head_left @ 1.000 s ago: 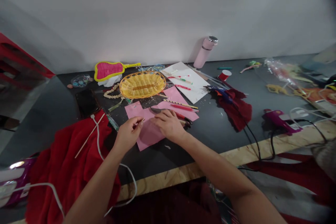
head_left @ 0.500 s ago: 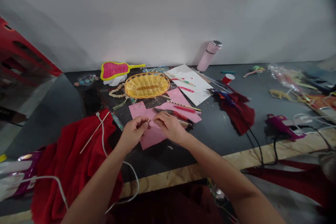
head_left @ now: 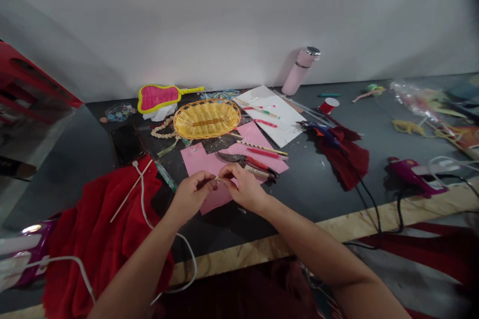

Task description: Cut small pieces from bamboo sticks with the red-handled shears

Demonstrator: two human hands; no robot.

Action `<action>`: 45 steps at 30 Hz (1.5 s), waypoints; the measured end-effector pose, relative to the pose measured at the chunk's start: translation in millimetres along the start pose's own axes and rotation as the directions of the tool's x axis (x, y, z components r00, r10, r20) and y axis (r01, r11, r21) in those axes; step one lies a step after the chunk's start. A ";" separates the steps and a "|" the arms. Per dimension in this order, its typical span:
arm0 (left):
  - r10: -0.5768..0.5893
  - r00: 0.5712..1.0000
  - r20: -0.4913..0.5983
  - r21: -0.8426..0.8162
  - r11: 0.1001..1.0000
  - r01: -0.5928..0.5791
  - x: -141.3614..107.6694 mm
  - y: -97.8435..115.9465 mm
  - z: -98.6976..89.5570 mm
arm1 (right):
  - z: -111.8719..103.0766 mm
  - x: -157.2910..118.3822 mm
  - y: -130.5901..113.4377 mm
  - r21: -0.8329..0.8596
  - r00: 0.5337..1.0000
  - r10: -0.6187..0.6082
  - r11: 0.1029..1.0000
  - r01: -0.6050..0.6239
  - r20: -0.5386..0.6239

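Observation:
My left hand and my right hand meet over the pink paper on the dark table. Between their fingertips is a small, pale, thin piece, too small to name. Both hands are closed in a pinch on it. Just beyond my right hand lie pruning shears with red handles, a red pen and a striped stick. A yellow wicker basket sits behind the hands.
Red cloth with a white cable lies left, beside a phone. A pink bottle stands against the wall. White paper, a red spool, dark red cloth and a purple device are right.
My hands have come together, and my right hand's fingertips now close on the small pale piece. The camera view has shifted slightly.

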State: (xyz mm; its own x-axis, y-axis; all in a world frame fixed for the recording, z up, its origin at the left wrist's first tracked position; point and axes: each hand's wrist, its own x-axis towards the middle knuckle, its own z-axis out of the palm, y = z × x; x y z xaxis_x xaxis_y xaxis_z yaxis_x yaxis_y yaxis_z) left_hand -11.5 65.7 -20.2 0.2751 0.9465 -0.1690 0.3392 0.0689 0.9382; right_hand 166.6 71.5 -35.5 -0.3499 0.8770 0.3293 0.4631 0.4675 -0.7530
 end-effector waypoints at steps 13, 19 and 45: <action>-0.001 0.998 0.061 -0.097 0.995 0.007 -3.8 7.0 -3.1 | -0.2 -1.3 5.6 0.002 0.995 -0.080 0.997 0.080 -0.053; -0.003 0.998 0.060 -0.076 0.997 0.008 -5.0 7.9 -3.0 | -1.8 1.4 1.0 0.031 0.990 -0.134 0.990 0.136 -0.047; 0.089 0.993 -0.072 0.056 0.995 -0.085 -7.3 6.1 4.3 | -2.4 1.7 3.7 0.006 0.971 -0.210 0.977 0.212 -0.116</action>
State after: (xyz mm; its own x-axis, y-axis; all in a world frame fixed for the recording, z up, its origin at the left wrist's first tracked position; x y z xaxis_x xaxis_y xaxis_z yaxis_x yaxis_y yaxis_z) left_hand -7.6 57.9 -14.6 0.2389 0.9690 -0.0625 0.3641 -0.0297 0.9309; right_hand 169.7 75.1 -36.3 -0.3422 0.7662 0.5439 0.3733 0.6421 -0.6696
